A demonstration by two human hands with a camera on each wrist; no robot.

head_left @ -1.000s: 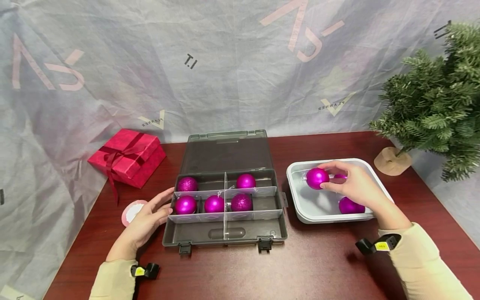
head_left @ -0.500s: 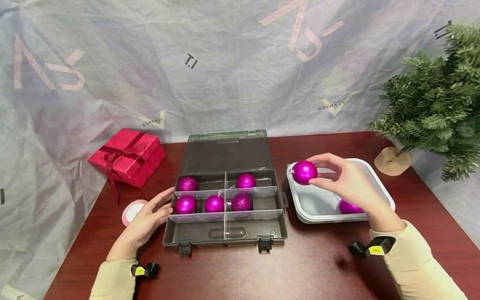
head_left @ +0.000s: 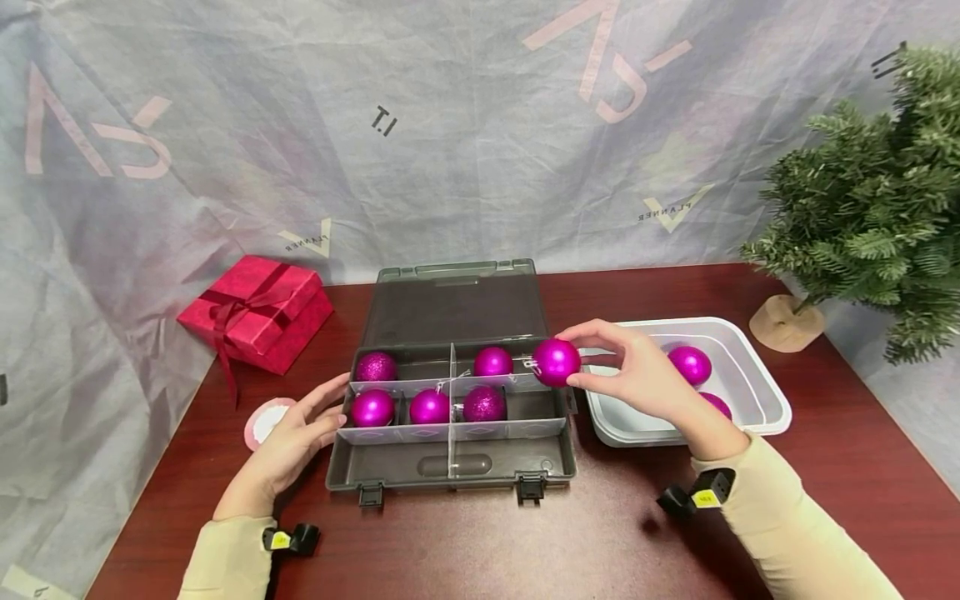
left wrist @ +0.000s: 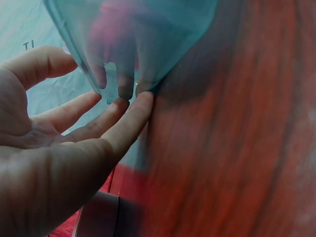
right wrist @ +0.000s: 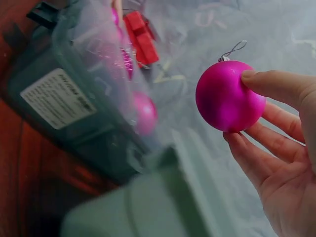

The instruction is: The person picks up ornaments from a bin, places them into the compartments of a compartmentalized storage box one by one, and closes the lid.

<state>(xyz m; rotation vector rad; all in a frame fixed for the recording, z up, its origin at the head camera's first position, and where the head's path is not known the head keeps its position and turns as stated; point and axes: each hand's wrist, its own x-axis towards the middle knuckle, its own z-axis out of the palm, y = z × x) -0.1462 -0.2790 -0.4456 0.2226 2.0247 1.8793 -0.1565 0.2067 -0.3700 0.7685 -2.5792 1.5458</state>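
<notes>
My right hand (head_left: 637,371) pinches a matte magenta Christmas ball (head_left: 556,362) between thumb and fingers, over the right edge of the divided box. In the right wrist view the same Christmas ball (right wrist: 229,96) shows a silver cap with a wire loop. The smoky-grey divided box (head_left: 390,479) has its lid (head_left: 457,308) raised at the back. Several magenta balls, some glittery, sit in its back and middle rows. My left hand (head_left: 296,442) rests its fingertips against the box's left side; the left wrist view shows these fingers (left wrist: 136,118) extended against the clear wall.
Right of the box stands a white tray (head_left: 776,421) with two magenta balls in it. A red gift box (head_left: 258,312) with a ribbon and a pink-and-white round item (head_left: 264,423) lie left. A small artificial tree (head_left: 870,200) stands at the right rear.
My right hand has carried the Christmas ball left, from above the white tray to the divided box's right edge. A second ball in the tray now shows fully. My left hand stays put.
</notes>
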